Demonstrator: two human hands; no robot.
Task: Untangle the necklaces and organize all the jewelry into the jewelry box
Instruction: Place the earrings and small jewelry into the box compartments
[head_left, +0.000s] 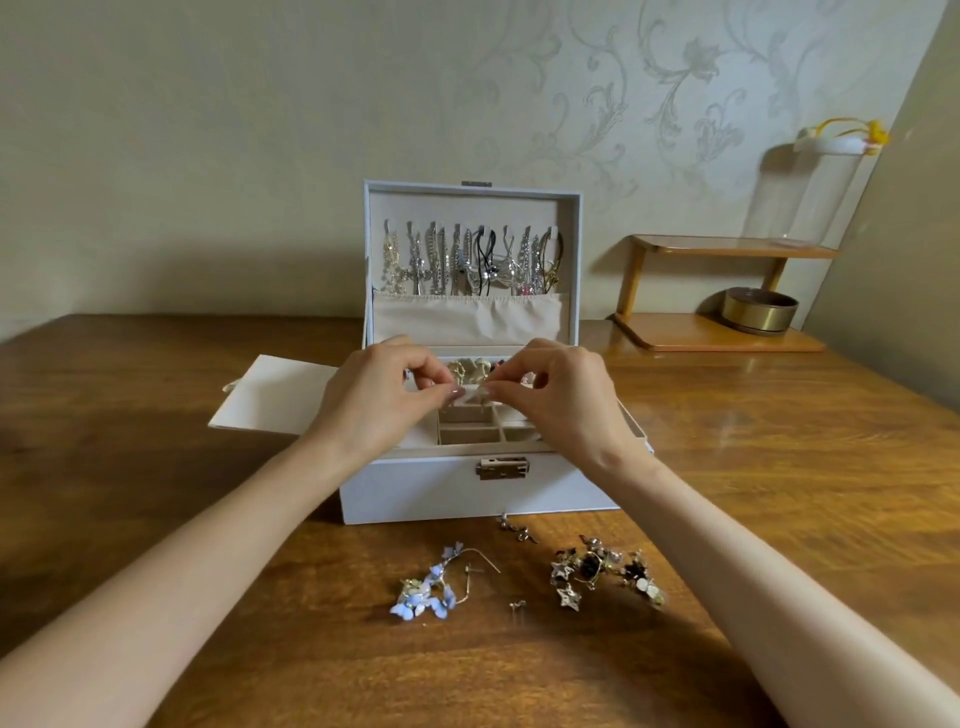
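Note:
A white jewelry box (415, 488) stands open on the wooden table, its lid upright with several necklaces (467, 260) hanging inside it. My left hand (382, 397) and my right hand (556, 397) meet above the box's small compartments and together pinch a small pale earring (475, 393) between their fingertips. On the table in front of the box lie blue flower earrings (428, 590), a dark and gold star cluster of jewelry (602, 571), a small silver piece (517, 530) and a tiny stud (517, 604).
A white side flap (270, 395) of the box is folded out to the left. At the back right stands a wooden two-tier shelf (727, 291) with a brass-coloured bowl (758, 310) and a glass vase (810, 197). A wall rises close behind.

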